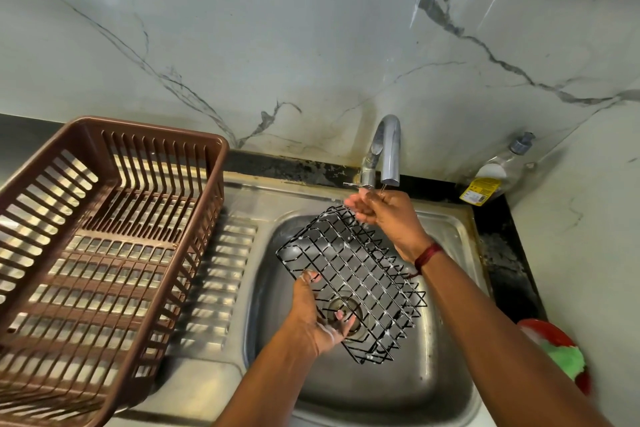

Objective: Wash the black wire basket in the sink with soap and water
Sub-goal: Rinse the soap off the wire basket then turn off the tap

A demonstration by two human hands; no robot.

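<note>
The black wire basket (353, 282) is held tilted over the steel sink (446, 371), with white soap foam on its wires. My left hand (317, 317) grips its near long edge, thumb over the top wire and fingers underneath. My right hand (384, 213) is at the basket's far end, directly under the chrome faucet (389, 152), fingers curled at the wires; a thin stream of water falls onto it. Whether that hand grips the basket or only touches it is unclear.
A large brown plastic dish rack (104, 253) stands on the drainboard to the left. A clear soap bottle with a yellow label (498, 173) stands at the back right corner. A red dish with a green scrubber (561, 354) lies at the right.
</note>
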